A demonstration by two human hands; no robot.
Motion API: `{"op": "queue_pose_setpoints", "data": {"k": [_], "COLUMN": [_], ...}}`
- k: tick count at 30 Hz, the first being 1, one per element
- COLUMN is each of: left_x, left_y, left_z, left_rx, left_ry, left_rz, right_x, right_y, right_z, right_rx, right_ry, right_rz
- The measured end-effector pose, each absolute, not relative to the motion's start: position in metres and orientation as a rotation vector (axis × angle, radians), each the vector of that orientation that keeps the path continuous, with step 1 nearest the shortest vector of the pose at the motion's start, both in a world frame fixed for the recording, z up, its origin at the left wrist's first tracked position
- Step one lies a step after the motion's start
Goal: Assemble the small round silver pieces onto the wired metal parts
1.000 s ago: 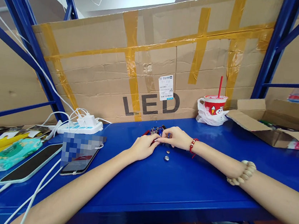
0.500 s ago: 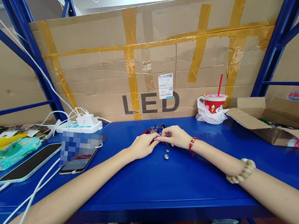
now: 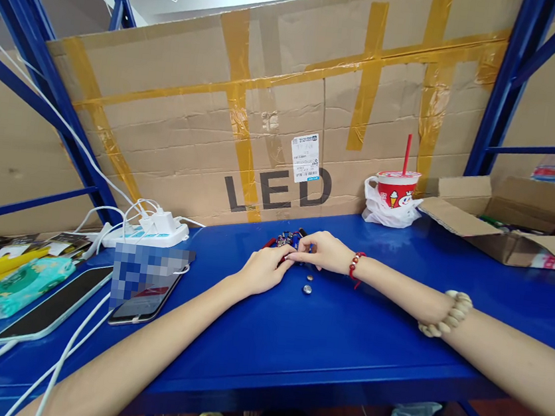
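Blue shelf-table (image 3: 322,346) backed by taped LED cardboard (image 3: 276,134): both hands meet over a small electronic part.

Largest first: an open carton (image 3: 510,228) and a red drink cup (image 3: 393,191) stand right, phones (image 3: 53,306) and a power strip (image 3: 147,233) left. The left hand (image 3: 265,270) and right hand (image 3: 325,250) touch fingertip to fingertip, fingers curled and pinching the small wired part (image 3: 290,239). Two coin cells (image 3: 307,285) lie just beside them, loose. It looks like mid-assembly; fitting a cell would call for a fine, steady pinch.

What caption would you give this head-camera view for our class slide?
Both hands, left hand and right hand, pinch a small electronic part on a blue shelf beside two coin cells.
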State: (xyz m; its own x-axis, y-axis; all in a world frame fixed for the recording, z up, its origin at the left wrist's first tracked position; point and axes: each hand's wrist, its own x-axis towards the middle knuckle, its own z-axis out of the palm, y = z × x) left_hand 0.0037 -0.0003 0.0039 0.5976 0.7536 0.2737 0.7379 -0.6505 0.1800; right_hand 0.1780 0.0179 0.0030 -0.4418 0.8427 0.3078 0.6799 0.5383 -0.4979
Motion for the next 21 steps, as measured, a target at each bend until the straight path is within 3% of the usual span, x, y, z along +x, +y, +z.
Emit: {"op": "queue_pose_setpoints", "data": {"k": [21], "left_x": [0.0025], "left_y": [0.0015], "left_z": [0.0026], "left_rx": [2.803], "left_ry": [1.270], "left_rz": [0.521], "right_x": [0.1783], "right_y": [0.0174], "right_z": [0.0028], "right_rx": [-1.199], "right_ry": [-2.263], "right_rz": [0.426]}}
